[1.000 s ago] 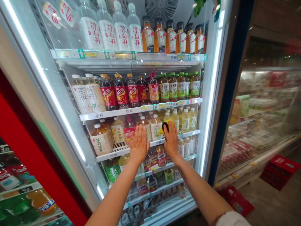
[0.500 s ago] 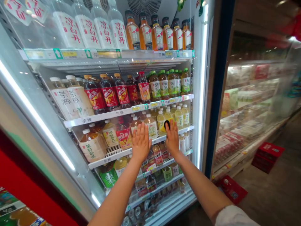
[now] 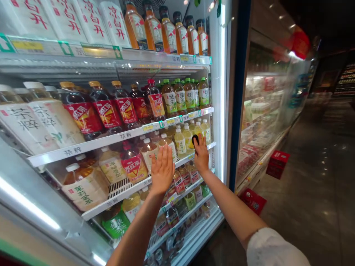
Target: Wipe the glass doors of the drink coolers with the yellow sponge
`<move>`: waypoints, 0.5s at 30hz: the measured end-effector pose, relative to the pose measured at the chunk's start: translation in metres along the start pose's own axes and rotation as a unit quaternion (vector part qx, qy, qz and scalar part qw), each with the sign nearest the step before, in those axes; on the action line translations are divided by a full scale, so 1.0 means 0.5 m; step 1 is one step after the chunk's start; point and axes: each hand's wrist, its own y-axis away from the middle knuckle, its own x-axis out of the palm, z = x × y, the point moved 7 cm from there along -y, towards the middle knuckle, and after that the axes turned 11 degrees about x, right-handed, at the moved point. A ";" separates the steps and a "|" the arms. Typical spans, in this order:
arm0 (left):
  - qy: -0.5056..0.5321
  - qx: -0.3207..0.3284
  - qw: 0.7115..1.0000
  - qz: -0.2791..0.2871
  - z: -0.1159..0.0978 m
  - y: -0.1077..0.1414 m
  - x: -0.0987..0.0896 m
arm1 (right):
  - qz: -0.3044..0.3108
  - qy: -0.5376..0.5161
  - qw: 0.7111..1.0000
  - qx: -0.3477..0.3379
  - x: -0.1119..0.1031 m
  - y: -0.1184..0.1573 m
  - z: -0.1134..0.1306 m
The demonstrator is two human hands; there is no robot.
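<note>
Two hands [image 3: 162,170], black-and-yellow object [image 3: 195,140] half-hidden

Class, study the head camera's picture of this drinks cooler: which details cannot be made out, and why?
All in the head view:
1. Full shape of the yellow-and-black thing: partly covered by the right hand.
2. Whole label of the pale bottle: partly behind the left hand.
3. Caps of the top shelf's white-labelled bottles: cut off by the upper edge.
4. Print on the yellow shelf tags: blurred, too small.
</note>
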 end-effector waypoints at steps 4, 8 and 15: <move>0.018 0.035 0.999 0.008 -0.017 -0.016 0.016 | 0.044 0.002 0.998 -0.052 0.017 -0.010 0.016; 0.017 0.050 0.998 0.016 -0.038 -0.044 0.037 | 0.025 0.008 1.000 -0.016 -0.002 -0.100 -0.053; 0.008 0.059 0.998 0.017 -0.082 -0.089 0.075 | 0.048 -0.011 0.998 -0.028 0.000 -0.042 -0.113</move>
